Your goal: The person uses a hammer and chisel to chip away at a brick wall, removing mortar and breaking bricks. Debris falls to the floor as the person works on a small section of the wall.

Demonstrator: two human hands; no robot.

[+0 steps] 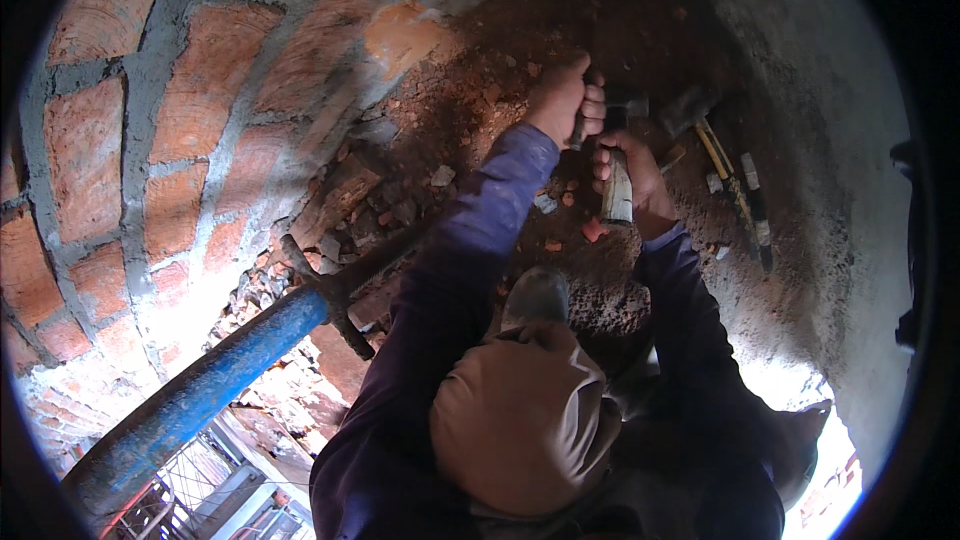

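Note:
My left hand [570, 100] is closed in a fist around a dark, narrow metal rod that looks like a chisel [577, 134]. One end pokes out below the fist, while the far part is lost in shadow. Just to the right and nearer, my right hand [640, 175] grips a hammer by its pale wooden handle [617, 192], whose butt points back toward me. The dark hammer head [628, 106] lies beyond the right hand, close beside the left fist. Whether it touches the chisel I cannot tell.
A mallet [712, 140] with a yellow and black handle rests on the dirt at right, beside a black-and-white rod [757, 205]. Brick wall [200, 80] curves along the left, plaster wall [850, 190] along the right. A blue pipe prop [210, 380] slants across lower left, near rubble [375, 210].

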